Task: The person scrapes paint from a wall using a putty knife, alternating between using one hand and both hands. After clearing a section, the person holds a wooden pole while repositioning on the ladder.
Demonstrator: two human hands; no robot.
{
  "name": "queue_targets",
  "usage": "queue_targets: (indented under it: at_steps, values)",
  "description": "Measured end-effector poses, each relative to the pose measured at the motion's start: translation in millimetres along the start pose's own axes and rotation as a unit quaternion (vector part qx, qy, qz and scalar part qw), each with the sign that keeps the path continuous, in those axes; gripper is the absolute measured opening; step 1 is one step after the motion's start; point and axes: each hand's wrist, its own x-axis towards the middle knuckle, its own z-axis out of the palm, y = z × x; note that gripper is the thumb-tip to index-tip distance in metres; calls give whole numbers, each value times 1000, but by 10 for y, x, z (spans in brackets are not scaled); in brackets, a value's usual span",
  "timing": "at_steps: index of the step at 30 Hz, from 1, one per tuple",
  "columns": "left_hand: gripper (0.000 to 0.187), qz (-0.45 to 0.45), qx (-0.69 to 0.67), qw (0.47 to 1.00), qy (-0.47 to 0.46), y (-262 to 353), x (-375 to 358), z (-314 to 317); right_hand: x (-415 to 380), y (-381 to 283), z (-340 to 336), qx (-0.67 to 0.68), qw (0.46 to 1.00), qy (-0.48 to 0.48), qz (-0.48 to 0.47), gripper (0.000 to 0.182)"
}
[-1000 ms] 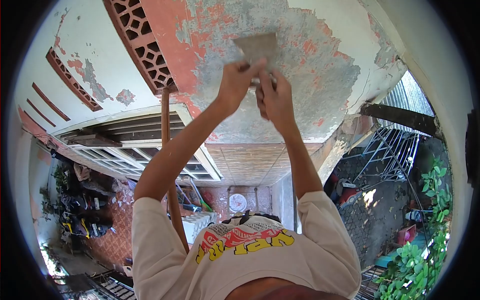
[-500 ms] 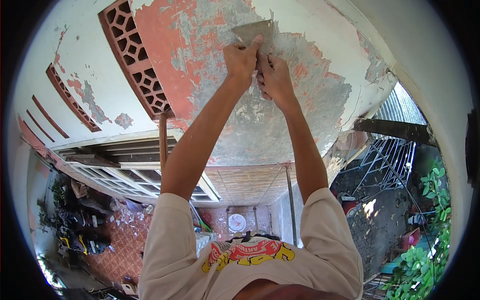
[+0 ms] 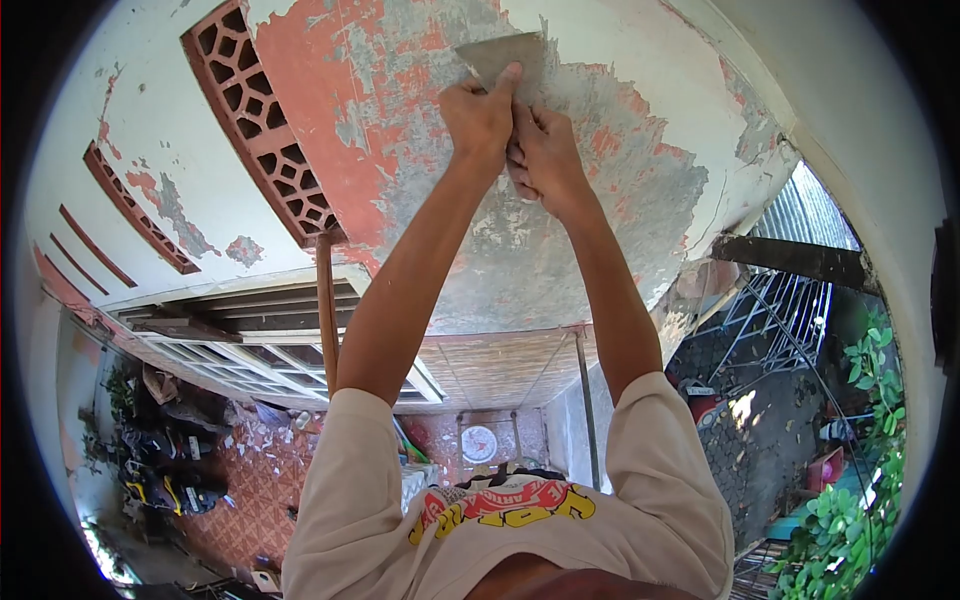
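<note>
A flat triangular scraper (image 3: 507, 57) lies with its wide blade against the wall (image 3: 480, 270), high up in the head view. The wall there shows grey plaster, red paint and peeling white paint with ragged edges. My left hand (image 3: 478, 122) is closed on the scraper, its thumb pressed on the blade's face. Just below and to the right, my right hand (image 3: 546, 155) wraps round the handle, which is mostly hidden by the fingers.
Left of the arms are a red vent block (image 3: 262, 120), a wooden pole (image 3: 326, 310) and a louvred window (image 3: 260, 310). Far below stand a white bucket (image 3: 479, 444) and motorcycles (image 3: 175, 490). A dark beam (image 3: 795, 262) and leafy plants (image 3: 835, 525) are at the right.
Both hands and the scraper have shifted slightly left and up in the view. The surroundings have also moved a little as the camera turned.
</note>
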Motion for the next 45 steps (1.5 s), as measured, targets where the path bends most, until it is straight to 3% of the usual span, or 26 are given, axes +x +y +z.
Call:
queue_targets:
  at_steps: [5,11,14,17,23,26,29,38,41,45]
  values:
    - [32,-27,-22,999,3,-154,-73,-71,-84,97,-1,-10,1000,-7,23,41]
    - [33,-24,-13,1000,-8,224,3,-4,-25,-86,99,11,1000,-2,12,40]
    - [35,-3,-11,1000,11,-142,-4,-88,-106,59,81,1,1000,-3,23,41]
    - [37,7,45,999,17,23,91,-51,-45,-41,113,5,1000,-5,22,41]
    - [39,2,-2,1000,31,-102,8,-77,-78,59,109,-11,1000,4,18,41]
    - [37,3,63,998,26,131,82,-49,-23,-43,132,14,1000,-5,16,41]
    - [35,2,19,1000,10,148,142,-46,17,-35,166,30,1000,-6,-2,41]
    - [40,32,66,997,1,189,122,-80,-7,37,210,28,1000,7,-8,41]
    - [41,66,107,991,42,31,39,-99,-29,79,195,46,999,4,11,40]
    - [42,24,95,995,33,258,151,29,13,-67,250,86,996,4,13,41]
